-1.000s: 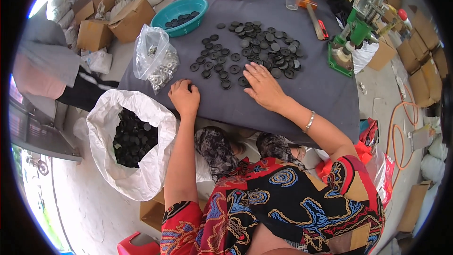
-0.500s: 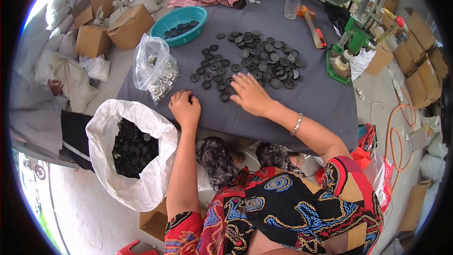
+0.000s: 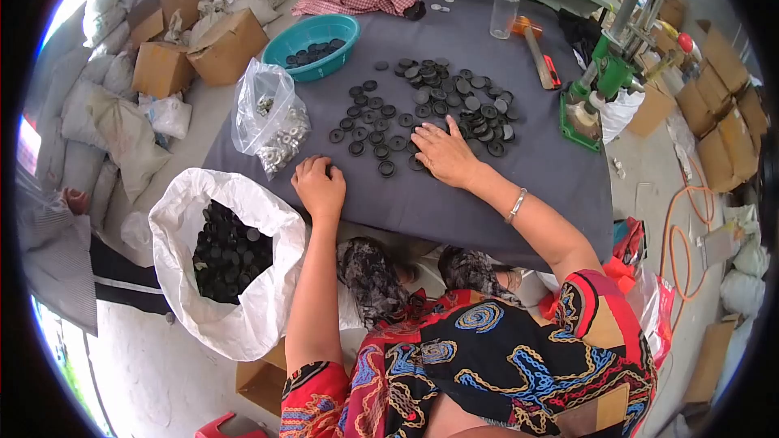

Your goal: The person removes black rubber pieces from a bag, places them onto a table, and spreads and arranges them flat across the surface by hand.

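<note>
Black discs (image 3: 471, 103) by the wide-spread right hand (image 3: 445, 156) look light, hard; pinch their rims. Left hand (image 3: 320, 185) curled; can't tell if holding.

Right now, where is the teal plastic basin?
The teal basin sits upper left in the head view, just beyond the clear plastic bag and up-left of the scattered black discs.

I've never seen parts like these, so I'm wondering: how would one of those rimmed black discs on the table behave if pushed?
A rimmed black disc lying flat would probably slide rather than roll, being low and wide. It's likely stiff: its round rim looks evenly shaped. Where discs overlap in the pile, a push might shift several together.
</note>
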The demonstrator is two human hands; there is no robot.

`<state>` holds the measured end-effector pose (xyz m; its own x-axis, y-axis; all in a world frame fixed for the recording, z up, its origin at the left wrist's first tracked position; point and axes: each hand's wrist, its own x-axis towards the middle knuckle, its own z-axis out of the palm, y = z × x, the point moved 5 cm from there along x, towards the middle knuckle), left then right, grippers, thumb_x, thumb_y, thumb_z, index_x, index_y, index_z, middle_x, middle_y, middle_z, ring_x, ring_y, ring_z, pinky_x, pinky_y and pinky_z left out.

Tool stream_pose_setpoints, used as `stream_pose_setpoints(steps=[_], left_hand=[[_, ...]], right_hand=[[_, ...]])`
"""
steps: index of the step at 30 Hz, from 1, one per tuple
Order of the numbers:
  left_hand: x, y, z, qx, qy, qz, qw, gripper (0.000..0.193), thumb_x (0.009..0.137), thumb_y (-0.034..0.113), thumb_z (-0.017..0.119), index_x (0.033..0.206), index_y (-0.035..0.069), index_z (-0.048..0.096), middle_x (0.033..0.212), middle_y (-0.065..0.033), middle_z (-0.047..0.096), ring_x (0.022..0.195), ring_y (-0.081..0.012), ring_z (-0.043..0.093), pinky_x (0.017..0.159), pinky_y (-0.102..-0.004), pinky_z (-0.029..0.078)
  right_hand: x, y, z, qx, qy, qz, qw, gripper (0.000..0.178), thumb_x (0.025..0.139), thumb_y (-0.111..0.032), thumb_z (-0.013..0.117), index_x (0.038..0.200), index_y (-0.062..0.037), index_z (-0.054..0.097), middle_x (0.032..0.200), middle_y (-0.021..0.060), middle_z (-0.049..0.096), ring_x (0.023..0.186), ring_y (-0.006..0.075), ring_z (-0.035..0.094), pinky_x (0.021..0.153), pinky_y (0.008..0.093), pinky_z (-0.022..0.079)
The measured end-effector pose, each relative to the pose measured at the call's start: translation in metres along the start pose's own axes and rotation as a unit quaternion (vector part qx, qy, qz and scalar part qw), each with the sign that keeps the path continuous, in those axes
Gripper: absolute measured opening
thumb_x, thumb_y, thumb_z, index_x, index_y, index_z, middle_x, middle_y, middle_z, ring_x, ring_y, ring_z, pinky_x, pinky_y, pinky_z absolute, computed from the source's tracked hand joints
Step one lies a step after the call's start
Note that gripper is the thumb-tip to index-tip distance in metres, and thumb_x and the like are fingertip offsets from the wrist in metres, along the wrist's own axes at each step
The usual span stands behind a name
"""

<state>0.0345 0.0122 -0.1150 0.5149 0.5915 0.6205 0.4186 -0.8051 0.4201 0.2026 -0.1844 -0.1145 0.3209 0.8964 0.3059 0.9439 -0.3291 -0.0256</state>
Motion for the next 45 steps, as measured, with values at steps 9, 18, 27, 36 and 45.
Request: stream_pose_setpoints(steps=[9,18,27,36,45], left_hand=[[0.018,0.003,0.007,-0.004,0.009,0.011,1.0,0.016,0.071,0.011,0.062,0.084,0.005,0.069,0.099,-0.008,0.067,0.102,-0.0282,0.058,0.092,-0.0435,0.041],[0.001,0.023,-0.006,0.022,0.018,0.003,1.0,0.015,0.058,0.019,0.065,0.066,0.006,0.066,0.081,-0.0154,0.064,0.086,-0.0336,0.059,0.079,-0.0473,0.043],[-0.004,-0.001,-0.011,-0.036,0.014,-0.052,0.998,0.012,0.068,0.009,0.061,0.077,0.002,0.064,0.096,-0.0129,0.062,0.105,-0.0309,0.054,0.095,-0.0457,0.038],[0.001,0.001,-0.006,-0.041,0.03,-0.029,0.998,0.012,0.068,0.01,0.062,0.077,0.003,0.065,0.091,-0.0118,0.062,0.103,-0.0297,0.055,0.094,-0.0453,0.039],[0.0,-0.004,-0.008,-0.038,0.035,-0.023,0.998,0.015,0.067,0.01,0.063,0.08,0.004,0.064,0.093,-0.0111,0.063,0.102,-0.0305,0.055,0.095,-0.0464,0.039]], right_hand=[[-0.009,0.043,-0.033,0.159,0.128,0.073,0.976,0.037,0.094,-0.02,0.051,0.128,-0.0051,0.053,0.13,0.0102,0.056,0.13,0.0258,0.045,0.11,0.0559,0.025],[-0.027,0.021,-0.045,-0.025,0.107,-0.003,0.994,0.031,0.086,-0.009,0.054,0.115,-0.0018,0.062,0.117,0.0161,0.062,0.114,0.0333,0.055,0.099,0.0484,0.038],[-0.009,0.036,0.004,-0.017,0.064,0.023,0.998,0.035,0.083,-0.004,0.061,0.118,-0.0037,0.057,0.11,0.0134,0.054,0.107,0.0315,0.05,0.097,0.0444,0.036],[-0.018,0.032,-0.025,0.054,0.138,0.017,0.989,0.04,0.075,-0.001,0.064,0.114,-0.0021,0.058,0.105,0.0158,0.053,0.103,0.0335,0.05,0.094,0.0437,0.037],[-0.071,0.015,-0.053,0.118,0.097,0.068,0.986,0.035,0.072,0.001,0.066,0.106,0.0017,0.058,0.1,0.0167,0.052,0.097,0.0361,0.051,0.083,0.0427,0.044]])
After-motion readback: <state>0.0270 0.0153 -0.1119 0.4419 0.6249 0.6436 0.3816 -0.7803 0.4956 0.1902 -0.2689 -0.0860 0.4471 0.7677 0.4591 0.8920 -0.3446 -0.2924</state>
